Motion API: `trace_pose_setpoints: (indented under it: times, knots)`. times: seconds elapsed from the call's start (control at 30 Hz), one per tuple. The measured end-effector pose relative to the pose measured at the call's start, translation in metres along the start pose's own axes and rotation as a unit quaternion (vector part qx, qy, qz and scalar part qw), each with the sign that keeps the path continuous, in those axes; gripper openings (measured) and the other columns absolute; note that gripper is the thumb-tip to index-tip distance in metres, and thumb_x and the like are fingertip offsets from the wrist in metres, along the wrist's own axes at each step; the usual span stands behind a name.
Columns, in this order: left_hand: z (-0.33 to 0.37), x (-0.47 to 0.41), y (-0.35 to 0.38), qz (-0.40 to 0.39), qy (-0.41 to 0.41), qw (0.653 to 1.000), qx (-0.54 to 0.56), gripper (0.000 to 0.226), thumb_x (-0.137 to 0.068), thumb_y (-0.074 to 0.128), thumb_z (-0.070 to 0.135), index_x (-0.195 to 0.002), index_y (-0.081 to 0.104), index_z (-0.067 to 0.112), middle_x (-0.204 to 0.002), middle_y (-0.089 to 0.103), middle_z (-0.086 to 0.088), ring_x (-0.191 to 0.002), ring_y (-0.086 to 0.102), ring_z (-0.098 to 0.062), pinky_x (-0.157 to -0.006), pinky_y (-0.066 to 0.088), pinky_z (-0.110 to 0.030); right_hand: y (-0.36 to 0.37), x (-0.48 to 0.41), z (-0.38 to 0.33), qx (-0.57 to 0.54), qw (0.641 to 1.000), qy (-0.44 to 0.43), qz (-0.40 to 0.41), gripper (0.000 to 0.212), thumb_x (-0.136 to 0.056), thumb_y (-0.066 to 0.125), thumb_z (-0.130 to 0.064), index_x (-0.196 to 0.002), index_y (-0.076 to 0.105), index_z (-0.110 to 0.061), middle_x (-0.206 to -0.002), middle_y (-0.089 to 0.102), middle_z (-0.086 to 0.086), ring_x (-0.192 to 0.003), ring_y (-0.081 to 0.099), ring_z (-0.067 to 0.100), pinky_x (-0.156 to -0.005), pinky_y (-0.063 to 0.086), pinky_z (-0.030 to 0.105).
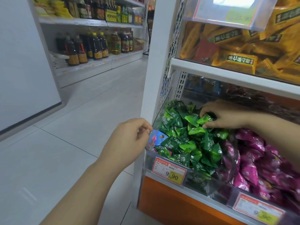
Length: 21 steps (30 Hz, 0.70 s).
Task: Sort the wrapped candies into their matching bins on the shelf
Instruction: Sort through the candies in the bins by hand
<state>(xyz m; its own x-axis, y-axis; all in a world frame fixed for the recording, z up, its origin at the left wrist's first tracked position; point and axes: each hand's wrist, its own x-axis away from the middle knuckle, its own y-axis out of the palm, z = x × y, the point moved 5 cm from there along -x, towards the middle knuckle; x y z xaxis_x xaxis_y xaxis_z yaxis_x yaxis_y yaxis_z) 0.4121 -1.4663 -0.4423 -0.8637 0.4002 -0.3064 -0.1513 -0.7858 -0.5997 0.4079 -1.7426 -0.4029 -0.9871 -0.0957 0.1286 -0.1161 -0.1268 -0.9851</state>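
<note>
Shop shelving frames the right hand (224,116) pinching a green candy (204,119) over the green bin (153,125), while the nearer left hand (129,140), loosely curled and empty, sits just left of a stray blue candy (158,138) at that bin's corner.

The green candy bin (164,109) serves as landmark. Right of it, the purple candy bin (266,161) and its price tag (258,208) run off the picture's edge, the tag's print blurred. Above it, the top price card (230,12) is cropped and washed out. At its left wall, the left hand's (128,142) fingertips curl from sight.
</note>
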Motion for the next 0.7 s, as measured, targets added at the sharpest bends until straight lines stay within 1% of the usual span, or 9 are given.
trace_pose_setpoints:
  times: [0.07,0.2,0.3,0.37,0.4,0.47,0.53,0.6,0.7]
  knots:
    - [0.001,0.000,0.000,-0.001,-0.001,1.000,-0.006,0.019,-0.090,0.055,0.013,-0.082,0.063,0.029,-0.080,0.062,0.013,-0.067,0.057,0.001,-0.058,0.041,-0.015,0.007,-0.003,-0.001,-0.010,1.000,0.007,-0.016,0.042,-0.085,0.063,-0.043,-0.121,0.054,-0.022,-0.131,0.049,-0.003,-0.116,0.047,0.016,-0.093,0.036,0.025]
    - [0.004,0.001,-0.001,-0.005,-0.002,1.000,-0.006,0.019,-0.091,0.054,0.011,-0.083,0.064,0.025,-0.081,0.062,0.013,-0.065,0.058,0.008,-0.059,0.041,-0.011,0.021,-0.007,-0.010,-0.054,0.996,0.032,-0.063,0.044,-0.094,0.053,-0.034,-0.132,0.041,-0.015,-0.137,0.039,0.005,-0.119,0.041,0.016,-0.083,0.027,0.016]
    - [0.005,0.002,-0.001,-0.008,-0.001,1.000,-0.008,0.018,-0.091,0.054,0.012,-0.084,0.064,0.025,-0.082,0.062,0.012,-0.064,0.058,0.009,-0.060,0.041,-0.010,0.016,-0.005,-0.012,-0.133,0.986,0.062,-0.081,0.033,-0.093,0.055,-0.028,-0.122,0.041,-0.023,-0.134,0.043,0.007,-0.115,0.045,0.023,-0.092,0.036,0.026]
    - [0.005,0.002,-0.001,-0.011,0.000,1.000,-0.008,0.017,-0.092,0.054,0.012,-0.085,0.064,0.024,-0.083,0.061,0.012,-0.063,0.058,0.011,-0.059,0.040,-0.009,0.005,0.001,-0.013,-0.170,0.983,0.054,-0.039,0.033,-0.089,0.060,-0.030,-0.117,0.043,-0.027,-0.130,0.047,0.008,-0.112,0.049,0.026,-0.096,0.041,0.037]
    - [0.005,0.002,-0.001,-0.011,0.000,1.000,-0.008,0.017,-0.092,0.053,0.012,-0.086,0.064,0.024,-0.083,0.061,0.012,-0.063,0.058,0.011,-0.059,0.040,-0.009,0.000,0.005,-0.017,-0.165,0.985,0.040,-0.008,0.036,-0.088,0.062,-0.033,-0.119,0.045,-0.028,-0.130,0.048,0.008,-0.114,0.050,0.027,-0.097,0.041,0.039]
    - [0.005,0.002,-0.001,-0.010,0.001,1.000,-0.009,0.017,-0.092,0.053,0.012,-0.086,0.064,0.024,-0.083,0.061,0.012,-0.063,0.058,0.009,-0.059,0.040,-0.010,-0.010,0.013,-0.034,-0.147,0.988,-0.003,0.050,0.041,-0.086,0.064,-0.038,-0.124,0.050,-0.029,-0.137,0.049,0.007,-0.121,0.050,0.024,-0.101,0.040,0.033]
    - [0.005,0.000,-0.001,-0.012,0.000,1.000,-0.009,0.017,-0.092,0.053,0.012,-0.086,0.064,0.024,-0.082,0.061,0.011,-0.063,0.058,0.009,-0.059,0.041,-0.011,-0.011,0.017,-0.060,-0.097,0.989,-0.077,0.077,0.040,-0.085,0.064,-0.040,-0.123,0.056,-0.030,-0.143,0.045,-0.001,-0.130,0.042,0.016,-0.110,0.029,0.028]
    - [0.004,-0.001,0.000,-0.011,-0.005,1.000,-0.013,0.017,-0.092,0.053,0.012,-0.086,0.064,0.024,-0.082,0.062,0.011,-0.064,0.058,0.008,-0.059,0.041,-0.010,-0.003,0.015,-0.085,-0.031,0.987,-0.143,0.072,0.042,-0.086,0.061,-0.044,-0.127,0.055,-0.034,-0.147,0.040,-0.008,-0.137,0.032,0.013,-0.116,0.017,0.032]
    - [0.003,-0.001,0.000,-0.006,-0.005,1.000,-0.016,0.018,-0.091,0.053,0.012,-0.085,0.064,0.026,-0.081,0.062,0.011,-0.065,0.057,0.005,-0.059,0.041,-0.010,0.016,-0.001,-0.108,0.042,0.985,-0.168,0.015,0.051,-0.088,0.056,-0.049,-0.137,0.044,-0.038,-0.153,0.028,-0.009,-0.142,0.018,0.014,-0.118,0.008,0.036]
